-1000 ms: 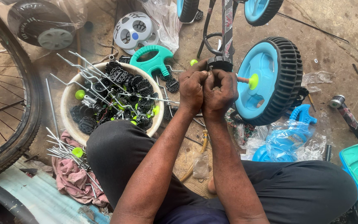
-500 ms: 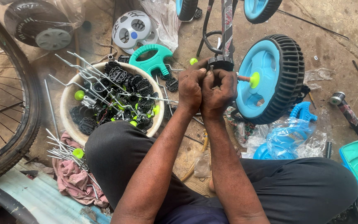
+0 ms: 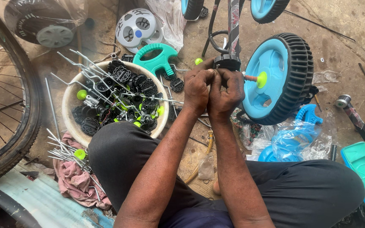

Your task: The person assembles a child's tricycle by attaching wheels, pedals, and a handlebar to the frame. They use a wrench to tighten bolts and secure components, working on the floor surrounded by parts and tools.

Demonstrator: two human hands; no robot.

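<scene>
A large spoked bicycle wheel [image 3: 5, 105] lies far left, beside a white bowl [image 3: 70, 105] of black parts and metal rods. At centre, the left hand [image 3: 197, 86] and right hand [image 3: 227, 90] press together, seemingly pinching a black fitting [image 3: 227, 62] on a frame tube [image 3: 233, 21]. Just right stands a blue wheel [image 3: 277, 80].

Bicycle repair workshop: dirt floor [image 3: 339, 25] strewn with a spoked wheel [image 3: 9, 105], blue training wheels [image 3: 277, 80], and a basin [image 3: 70, 105] of small parts.
</scene>
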